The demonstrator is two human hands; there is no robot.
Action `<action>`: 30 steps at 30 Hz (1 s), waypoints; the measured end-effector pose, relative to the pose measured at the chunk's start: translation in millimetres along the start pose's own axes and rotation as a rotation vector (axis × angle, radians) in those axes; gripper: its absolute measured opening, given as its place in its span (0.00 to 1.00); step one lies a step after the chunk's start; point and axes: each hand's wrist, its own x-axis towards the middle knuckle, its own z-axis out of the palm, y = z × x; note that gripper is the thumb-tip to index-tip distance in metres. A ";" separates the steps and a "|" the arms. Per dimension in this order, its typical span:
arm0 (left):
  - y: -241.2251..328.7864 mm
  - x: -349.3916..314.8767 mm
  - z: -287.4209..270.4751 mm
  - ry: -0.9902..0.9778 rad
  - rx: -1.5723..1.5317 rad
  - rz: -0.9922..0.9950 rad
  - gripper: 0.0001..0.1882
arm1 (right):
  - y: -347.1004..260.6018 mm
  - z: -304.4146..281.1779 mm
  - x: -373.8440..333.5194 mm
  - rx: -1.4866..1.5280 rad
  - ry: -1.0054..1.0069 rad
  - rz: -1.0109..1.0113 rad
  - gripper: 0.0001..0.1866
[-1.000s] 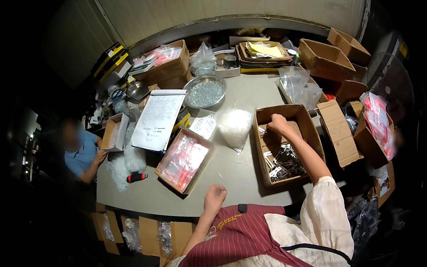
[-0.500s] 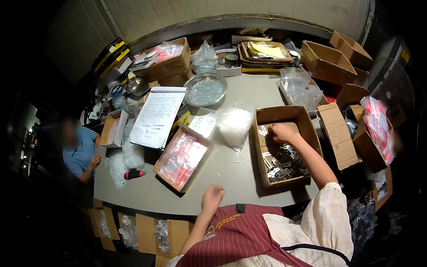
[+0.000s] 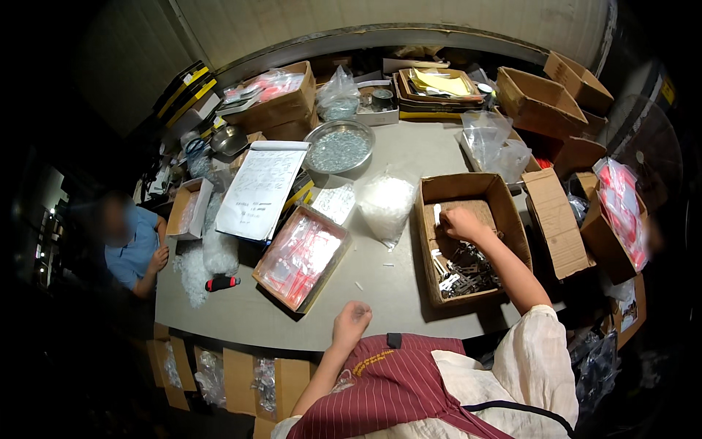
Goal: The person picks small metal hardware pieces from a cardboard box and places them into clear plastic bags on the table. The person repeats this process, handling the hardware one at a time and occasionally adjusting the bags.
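My right hand (image 3: 462,223) is inside an open cardboard box (image 3: 468,190), its fingers pinched together at a small white strip-like part (image 3: 437,213) by the box's left wall. Below that hand, a pile of small dark and silvery metal parts (image 3: 472,269) covers the near end of the box, with a few white ones along its left side. Near the table's front edge, my left hand (image 3: 352,320) is closed with fingers curled; whatever it may hold is hidden. Between the hands and a clear bag of white pieces (image 3: 386,208) lie a few tiny white sticks (image 3: 358,286).
A tray of red-edged plastic bags (image 3: 303,256) sits left of centre, beside a handwritten notepad (image 3: 262,192). Behind are a metal bowl of small shiny parts (image 3: 338,150) and several cartons. A red-and-black tool (image 3: 221,283) lies leftward. Another person (image 3: 131,245) is at the left.
Inside the box, the white parts at my right fingertips have shifted; one strip now stands upright there instead of a splayed pair. My left hand stays in nearly the same place.
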 end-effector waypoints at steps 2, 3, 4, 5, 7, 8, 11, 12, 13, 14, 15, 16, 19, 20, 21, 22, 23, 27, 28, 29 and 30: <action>-4.1 1.1 -1.0 0.001 0.016 0.015 0.09 | -1.2 2.2 -0.9 0.034 0.038 -0.004 0.14; -5.2 1.0 -1.2 0.002 0.023 0.022 0.10 | -2.2 2.3 -1.2 0.043 0.041 -0.012 0.14; -5.6 0.4 -1.4 0.004 0.034 0.021 0.10 | -3.0 2.0 -1.5 0.052 0.045 -0.019 0.13; 2.1 0.0 -1.8 0.007 0.042 0.021 0.10 | -5.4 -0.5 -2.3 0.058 0.048 -0.026 0.13; 12.4 2.5 -1.6 0.004 0.047 0.032 0.10 | -11.0 -5.1 -4.9 0.042 0.066 -0.010 0.11; 16.0 2.8 -2.5 0.004 0.044 0.041 0.10 | -18.9 -12.8 -4.1 0.035 0.075 -0.008 0.10; 40.9 8.1 -5.2 0.045 0.089 0.091 0.09 | -50.7 -47.9 -0.7 0.263 0.315 0.127 0.09; 51.0 8.5 -6.0 0.070 0.110 0.102 0.09 | -74.5 -70.4 -4.7 0.401 0.398 0.141 0.09; 59.0 9.6 -5.4 0.106 0.108 0.135 0.09 | -99.1 -91.4 -10.3 0.581 0.367 0.189 0.09; 69.9 12.0 -4.2 0.110 0.075 0.161 0.10 | -121.0 -107.2 -17.6 0.756 0.336 0.245 0.09; 84.0 16.1 -2.6 0.102 0.040 0.191 0.10 | -137.1 -115.6 -27.6 0.797 0.320 0.158 0.08; 96.3 18.3 -2.2 0.102 0.011 0.220 0.11 | -153.5 -119.2 -36.2 0.845 0.301 0.064 0.08; 124.2 20.8 -1.2 0.059 -0.053 0.267 0.13 | -207.2 -125.6 -53.9 0.706 0.293 -0.245 0.08; 128.3 21.1 -1.2 0.052 -0.043 0.262 0.13 | -219.1 -122.8 -57.9 0.660 0.274 -0.304 0.07; 130.7 21.7 -1.8 0.045 -0.030 0.256 0.13 | -228.7 -120.1 -59.4 0.639 0.242 -0.346 0.08; 130.8 20.8 -1.7 0.038 -0.017 0.251 0.13 | -235.7 -117.9 -61.0 0.618 0.209 -0.386 0.08; 125.0 22.7 -1.1 0.024 -0.021 0.231 0.11 | -239.7 -114.6 -61.7 0.575 0.134 -0.397 0.09; 115.8 19.2 -4.5 0.012 -0.038 0.243 0.13 | -238.4 -102.0 -57.4 0.446 -0.221 -0.497 0.17; 116.1 17.5 -5.9 -0.004 -0.043 0.244 0.13 | -238.3 -104.6 -56.7 0.399 -0.370 -0.499 0.19; 116.6 16.1 -6.3 -0.021 -0.049 0.246 0.14 | -238.6 -106.4 -57.3 0.414 -0.381 -0.530 0.24; 116.7 15.0 -6.8 -0.017 -0.018 0.279 0.13 | -239.5 -106.0 -57.0 0.386 -0.387 -0.503 0.17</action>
